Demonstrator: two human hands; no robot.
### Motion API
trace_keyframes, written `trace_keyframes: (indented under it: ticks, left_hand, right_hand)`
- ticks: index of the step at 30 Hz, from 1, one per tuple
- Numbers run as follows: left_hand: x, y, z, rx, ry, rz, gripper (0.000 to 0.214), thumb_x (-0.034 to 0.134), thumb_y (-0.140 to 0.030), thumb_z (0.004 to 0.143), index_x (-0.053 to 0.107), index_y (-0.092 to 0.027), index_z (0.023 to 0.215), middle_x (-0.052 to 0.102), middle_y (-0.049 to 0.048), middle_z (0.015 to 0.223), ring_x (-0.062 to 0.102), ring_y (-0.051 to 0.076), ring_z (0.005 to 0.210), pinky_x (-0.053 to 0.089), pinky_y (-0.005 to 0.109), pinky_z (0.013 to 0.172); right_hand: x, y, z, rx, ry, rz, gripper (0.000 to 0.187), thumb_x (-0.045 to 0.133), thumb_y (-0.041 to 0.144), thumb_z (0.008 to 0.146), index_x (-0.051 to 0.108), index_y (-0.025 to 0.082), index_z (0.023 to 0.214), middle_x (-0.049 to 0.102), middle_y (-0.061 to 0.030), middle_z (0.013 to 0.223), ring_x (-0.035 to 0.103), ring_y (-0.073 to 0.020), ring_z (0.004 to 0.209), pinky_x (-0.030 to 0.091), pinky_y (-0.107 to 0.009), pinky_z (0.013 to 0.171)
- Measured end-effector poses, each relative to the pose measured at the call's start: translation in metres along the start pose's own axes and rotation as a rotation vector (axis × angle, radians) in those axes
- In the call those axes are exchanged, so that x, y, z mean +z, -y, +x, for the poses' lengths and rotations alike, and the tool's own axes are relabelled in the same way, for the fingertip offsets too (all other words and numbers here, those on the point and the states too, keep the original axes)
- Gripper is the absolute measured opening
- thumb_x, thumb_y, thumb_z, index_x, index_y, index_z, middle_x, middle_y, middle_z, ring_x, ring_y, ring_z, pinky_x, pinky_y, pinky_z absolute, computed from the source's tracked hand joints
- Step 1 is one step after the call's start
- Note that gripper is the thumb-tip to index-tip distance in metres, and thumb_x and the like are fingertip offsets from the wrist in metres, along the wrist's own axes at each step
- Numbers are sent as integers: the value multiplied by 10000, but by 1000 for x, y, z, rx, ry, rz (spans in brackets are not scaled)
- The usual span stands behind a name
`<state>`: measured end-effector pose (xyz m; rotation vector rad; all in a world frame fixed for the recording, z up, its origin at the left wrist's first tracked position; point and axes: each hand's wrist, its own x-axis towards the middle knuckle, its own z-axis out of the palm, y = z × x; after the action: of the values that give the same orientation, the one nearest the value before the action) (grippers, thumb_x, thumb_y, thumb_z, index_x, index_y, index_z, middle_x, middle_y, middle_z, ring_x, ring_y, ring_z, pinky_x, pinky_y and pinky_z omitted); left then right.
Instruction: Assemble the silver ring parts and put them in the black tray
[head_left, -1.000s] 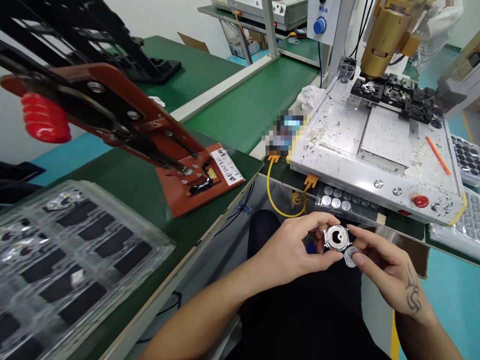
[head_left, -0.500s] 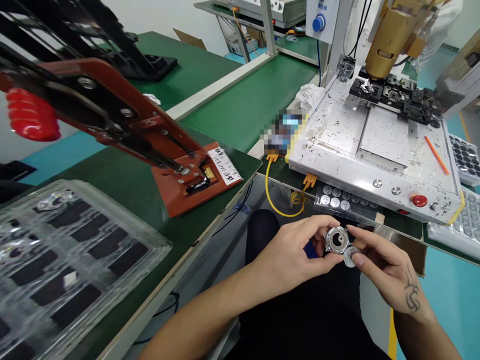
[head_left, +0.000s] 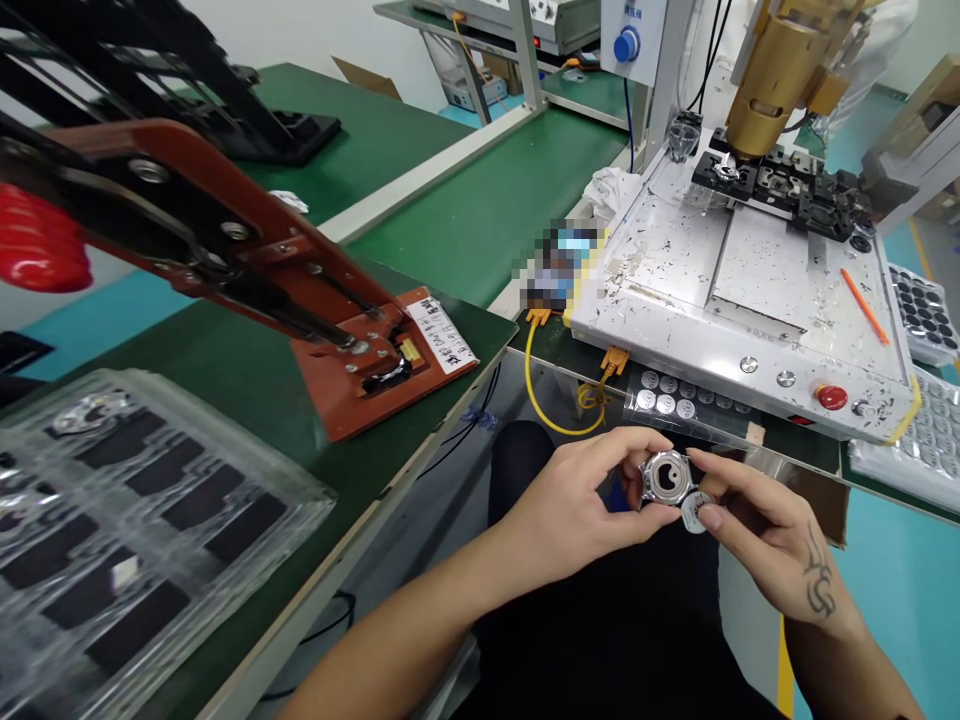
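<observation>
My left hand (head_left: 592,495) pinches a silvery watch case (head_left: 667,478) between thumb and fingers, its round ringed face turned up toward me. A dark shape with a small pale dot shows inside the ring. Between the thumb and fingers of my right hand (head_left: 757,515) is a round grey-white sticker (head_left: 697,513) with print on it. The sticker sits at the lower right edge of the case; whether it touches the case I cannot tell. Both hands are above my lap, in front of the bench edge.
A white machine (head_left: 690,290) with a red stop button (head_left: 832,397) stands ahead. A sheet of round stickers (head_left: 665,403) lies beneath its front edge. To the left are a brown hand press (head_left: 322,400) and a clear tray (head_left: 247,450) with dark pockets. A yellow cable (head_left: 527,375) hangs between.
My view has shifted slightly, so the surroundings sit a little further left. My hands keep the same grip on the watch case and the sticker.
</observation>
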<state>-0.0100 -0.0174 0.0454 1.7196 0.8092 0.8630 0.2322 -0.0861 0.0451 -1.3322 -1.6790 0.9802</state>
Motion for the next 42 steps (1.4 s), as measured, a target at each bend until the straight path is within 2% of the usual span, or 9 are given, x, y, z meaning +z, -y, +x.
trace_keyframes:
  ticks: [9,16,21,34,37,40,42]
  left_hand:
    - [1,1,3,-63,16,-81,412,884,-252,849,706,-202,1217,705,-32,877,653,124,751,578,247,749]
    - [2,4,1,-57,-6,-39,400,850,-239,860,708,-205,1233,747,-5,930,679,143,789,584,277,794]
    - [2,5,0,-54,-8,-20,418,844,-226,857,708,-206,1251,758,-9,922,691,148,793,589,281,802]
    - [3,5,0,-63,-15,-18,411,849,-233,856,718,-199,1244,781,5,950,718,154,810,613,292,831]
    - [5,6,-1,-129,17,-159,414,823,-237,879,692,-186,1269,812,40,1000,782,183,871,643,313,848]
    - [8,7,-3,-212,67,-380,439,809,-214,889,653,-175,1297,834,84,1111,832,221,1002,669,346,931]
    - [10,7,-5,-257,70,-446,451,813,-193,884,651,-176,1305,834,97,1167,831,235,1069,667,363,981]
  right_hand:
    - [0,2,1,33,-12,41,385,736,260,1028,758,342,1404,739,-7,906,700,-158,764,608,-261,703]
    - [-4,-14,0,211,-174,148,299,805,358,988,809,275,1275,753,-35,875,651,-142,641,567,-259,572]
    - [-5,-21,1,279,-217,228,218,848,379,955,819,234,1114,754,-34,832,657,-137,598,571,-264,559]
    - [-3,-14,2,262,-272,261,213,854,364,950,809,226,1107,760,-32,833,657,-141,593,583,-277,557]
    - [-1,-17,3,274,-274,335,184,876,349,928,794,223,1035,761,-25,819,650,-132,570,589,-270,541]
    - [1,-20,5,288,-261,403,176,876,340,927,770,216,994,755,-23,807,646,-130,563,591,-270,534]
    - [2,-22,5,295,-258,421,177,869,336,935,759,214,1003,750,-23,812,648,-129,572,588,-269,540]
